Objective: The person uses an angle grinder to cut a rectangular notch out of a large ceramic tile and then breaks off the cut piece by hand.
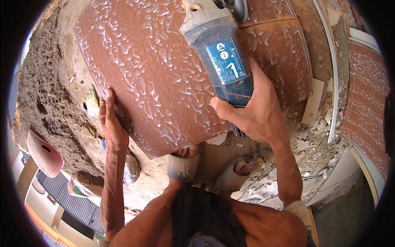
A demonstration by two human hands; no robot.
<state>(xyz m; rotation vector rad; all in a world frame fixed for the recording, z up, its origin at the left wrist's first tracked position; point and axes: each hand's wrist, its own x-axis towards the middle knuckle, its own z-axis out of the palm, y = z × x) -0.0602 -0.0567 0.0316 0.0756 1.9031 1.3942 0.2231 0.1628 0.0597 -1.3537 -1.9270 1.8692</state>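
The left hand [113, 129] is resting along the left edge of the brown tile [144, 82], which is filling the upper centre of the frame. Its visible fingers are extending side by side; whether they are pinching cannot be told. The right hand [263, 109] is wrapping around the grinder [220, 53]. A straight line [269, 22] is crossing the upper right; cutting appears partly done, with no line showing left of the grinder.
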